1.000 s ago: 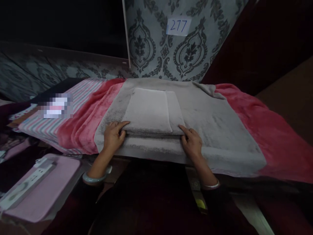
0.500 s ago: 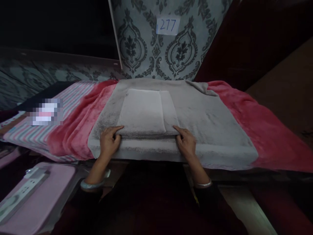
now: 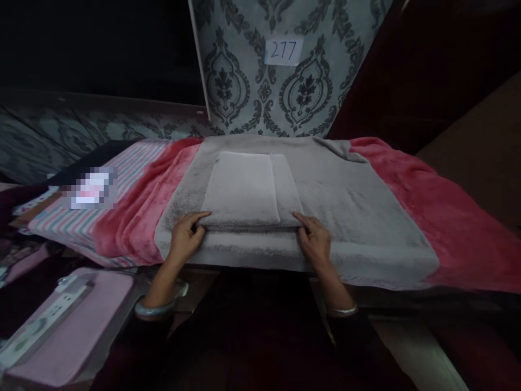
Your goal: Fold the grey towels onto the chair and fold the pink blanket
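Folded grey cloth [image 3: 244, 187] right between them, left hand [image 3: 186, 236] pinching its near left corner, right hand [image 3: 315, 237] pinching the near right, forefingers [image 3: 201, 216] on top

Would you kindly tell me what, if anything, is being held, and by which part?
The folded grey cloth, it appears: the left grip pinches its near left corner, the right grip its near right corner.

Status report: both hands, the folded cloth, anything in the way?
Left grip, right grip: touching near corners of folded grey cloth. It lies flat on larger grey cloth. Nothing visible on top.
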`<state>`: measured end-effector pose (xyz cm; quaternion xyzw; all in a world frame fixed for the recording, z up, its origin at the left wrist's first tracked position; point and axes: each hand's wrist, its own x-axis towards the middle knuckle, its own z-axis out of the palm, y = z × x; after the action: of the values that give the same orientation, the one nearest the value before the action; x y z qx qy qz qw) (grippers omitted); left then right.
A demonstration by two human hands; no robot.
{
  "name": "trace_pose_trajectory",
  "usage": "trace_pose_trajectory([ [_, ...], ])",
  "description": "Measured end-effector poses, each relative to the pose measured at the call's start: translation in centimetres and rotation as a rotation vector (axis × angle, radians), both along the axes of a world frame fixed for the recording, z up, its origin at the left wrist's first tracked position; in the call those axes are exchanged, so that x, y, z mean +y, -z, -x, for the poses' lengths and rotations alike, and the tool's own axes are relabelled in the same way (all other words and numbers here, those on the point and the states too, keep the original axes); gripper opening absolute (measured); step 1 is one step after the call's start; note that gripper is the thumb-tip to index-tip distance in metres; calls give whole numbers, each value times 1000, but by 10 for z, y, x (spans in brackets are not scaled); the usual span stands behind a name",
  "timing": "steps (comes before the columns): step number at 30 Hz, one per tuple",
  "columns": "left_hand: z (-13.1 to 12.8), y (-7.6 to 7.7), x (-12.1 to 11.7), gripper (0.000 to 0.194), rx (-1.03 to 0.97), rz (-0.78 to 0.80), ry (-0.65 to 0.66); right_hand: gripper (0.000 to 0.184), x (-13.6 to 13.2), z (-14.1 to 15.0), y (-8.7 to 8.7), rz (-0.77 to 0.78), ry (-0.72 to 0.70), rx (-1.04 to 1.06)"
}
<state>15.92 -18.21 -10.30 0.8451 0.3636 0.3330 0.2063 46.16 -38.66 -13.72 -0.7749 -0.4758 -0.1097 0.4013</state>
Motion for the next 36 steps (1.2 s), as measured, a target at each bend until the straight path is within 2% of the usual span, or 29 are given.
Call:
trace_pose_trajectory([
  [5,6,-4,3,48,-24,-52,5,44,-3,2,-4,-51,22,-137],
  [7,0,-11,-1,47,-49,-144,24,45,1,12,-15,-97,-1,-190],
  [9,-16,-18,-10,45,-7,-233,94,49,11,29,-30,-74,-64,-239],
  [11,-40,-21,-24,46,107,-305,167,54,25,46,-42,36,-149,-292],
  [13,-64,-19,-39,48,252,-370,198,56,39,60,-47,192,-222,-324],
  [17,-90,-3,-57,54,468,-427,162,57,50,65,-35,445,-279,-296],
  [21,-89,6,-58,56,512,-460,145,59,45,62,-24,460,-257,-261],
  [26,-86,6,-56,56,504,-516,130,59,44,64,-29,486,-270,-223],
  [32,-86,10,-52,55,478,-571,129,55,49,54,-50,566,-317,-181],
  [36,-87,11,-52,53,453,-572,106,55,74,42,-70,625,-455,-209],
])
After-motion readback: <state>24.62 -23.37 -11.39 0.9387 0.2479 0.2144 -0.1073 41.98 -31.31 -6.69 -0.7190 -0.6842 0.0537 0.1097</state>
